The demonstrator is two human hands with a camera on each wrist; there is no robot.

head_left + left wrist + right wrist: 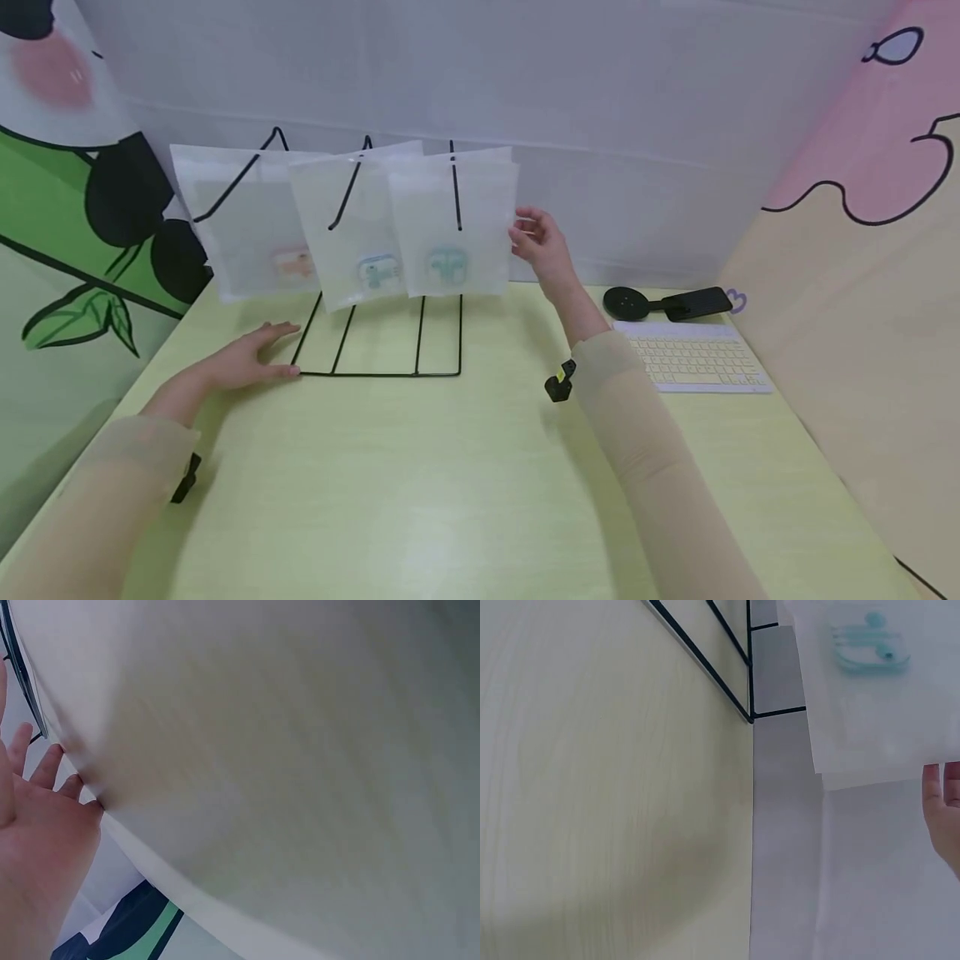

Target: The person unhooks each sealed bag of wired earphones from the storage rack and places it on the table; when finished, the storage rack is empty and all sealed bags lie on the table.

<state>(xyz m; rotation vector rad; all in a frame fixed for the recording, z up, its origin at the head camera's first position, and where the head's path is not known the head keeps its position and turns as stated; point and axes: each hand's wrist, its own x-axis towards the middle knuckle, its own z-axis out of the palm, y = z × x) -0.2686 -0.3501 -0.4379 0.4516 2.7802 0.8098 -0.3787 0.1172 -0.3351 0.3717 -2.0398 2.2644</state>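
A black wire display rack [378, 376] stands on the table, with frosted plastic bags hanging from its hooks. The left bag [225, 258] shows an orange item near its bottom, the middle bag [330, 271] a blue one. Inside the right bag [487, 196] lies a teal item that looks like earphones [868, 645]. My left hand [243, 360] rests on the table, its fingers extended and the thumb at the rack's front left corner. My right hand [546, 250] is at the right bag's outer edge, fingers loosely bent and fingertips right at the plastic.
At the right lie a white keyboard [701, 358] and, behind it, a black object with a round end and a flat block [630, 304]. A pale curtain [637, 125] closes off the back of the table [420, 483]. Printed panels flank both sides.
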